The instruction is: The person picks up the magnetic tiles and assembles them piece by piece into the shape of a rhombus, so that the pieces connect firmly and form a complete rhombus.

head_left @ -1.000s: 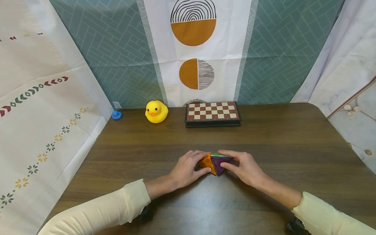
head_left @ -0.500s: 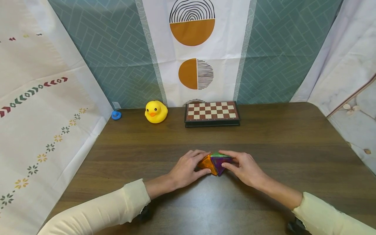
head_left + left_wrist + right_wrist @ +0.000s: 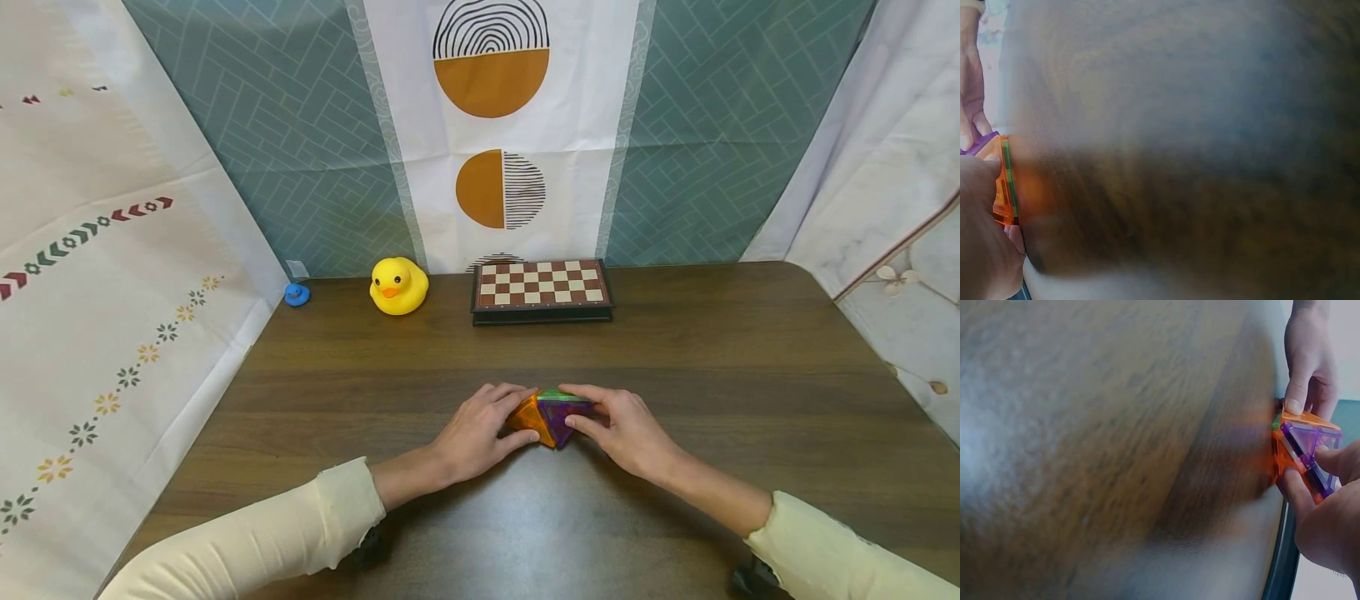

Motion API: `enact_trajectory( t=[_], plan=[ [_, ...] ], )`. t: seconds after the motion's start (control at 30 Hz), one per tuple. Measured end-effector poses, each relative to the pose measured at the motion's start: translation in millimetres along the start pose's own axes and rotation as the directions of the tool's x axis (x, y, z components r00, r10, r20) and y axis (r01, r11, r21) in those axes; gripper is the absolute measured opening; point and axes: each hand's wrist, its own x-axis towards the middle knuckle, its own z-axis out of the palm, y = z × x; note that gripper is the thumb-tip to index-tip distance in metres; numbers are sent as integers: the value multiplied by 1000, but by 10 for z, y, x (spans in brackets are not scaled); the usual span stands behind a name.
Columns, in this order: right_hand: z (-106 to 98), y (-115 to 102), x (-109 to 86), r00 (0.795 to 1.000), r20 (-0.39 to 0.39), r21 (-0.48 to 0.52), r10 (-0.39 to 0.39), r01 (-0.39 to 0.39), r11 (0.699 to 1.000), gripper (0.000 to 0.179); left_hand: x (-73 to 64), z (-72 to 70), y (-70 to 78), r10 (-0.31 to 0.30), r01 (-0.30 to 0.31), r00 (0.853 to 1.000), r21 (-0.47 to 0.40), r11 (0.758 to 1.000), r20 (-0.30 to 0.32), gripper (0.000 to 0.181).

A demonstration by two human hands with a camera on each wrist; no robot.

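Mid-table in the head view, translucent triangular magnetic tiles stand together as a small faceted shape: an orange tile (image 3: 529, 419) on the left, a purple tile (image 3: 558, 417) on the right and a green tile (image 3: 561, 396) on top. My left hand (image 3: 480, 429) pinches the orange side, thumb in front and fingers behind. My right hand (image 3: 633, 429) pinches the purple side between thumb and forefinger. The right wrist view shows the purple tile (image 3: 1305, 439) set against orange ones. Beside the orange, a green edge (image 3: 1010, 178) shows in the left wrist view.
A chessboard box (image 3: 543, 292) lies at the back of the wooden table (image 3: 360, 367). Left of it sit a yellow rubber duck (image 3: 399, 286) and a small blue duck (image 3: 297, 294). Patterned cloths hang behind and on both sides.
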Motion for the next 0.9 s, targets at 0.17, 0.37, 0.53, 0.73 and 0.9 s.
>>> enact_trajectory(
  t=[0.17, 0.37, 0.53, 0.73, 0.9],
  plan=[
    [1, -15, -4, 1000, 18, 26, 16, -16, 1000, 45, 5, -6, 6, 0, 0, 1000, -6, 1000, 1, 59],
    [8, -34, -5, 1000, 7, 26, 22, -23, 999, 46, 17, -14, -5, -2, 2, 1000, -10, 1000, -3, 58],
    [12, -36, 3, 1000, -10, 1, 12, -12, 1000, 44, 32, -20, -17, -1, 1, 1000, -14, 1000, 0, 57],
    [13, -38, 11, 1000, -7, -8, 0, 0, 1000, 43, 52, -47, -29, 4, -3, 1000, -21, 1000, 22, 57],
    [8, -38, 20, 1000, -13, -27, 0, -1, 1000, 42, 62, -71, -41, 22, -21, 999, -24, 999, 37, 57]
  ],
)
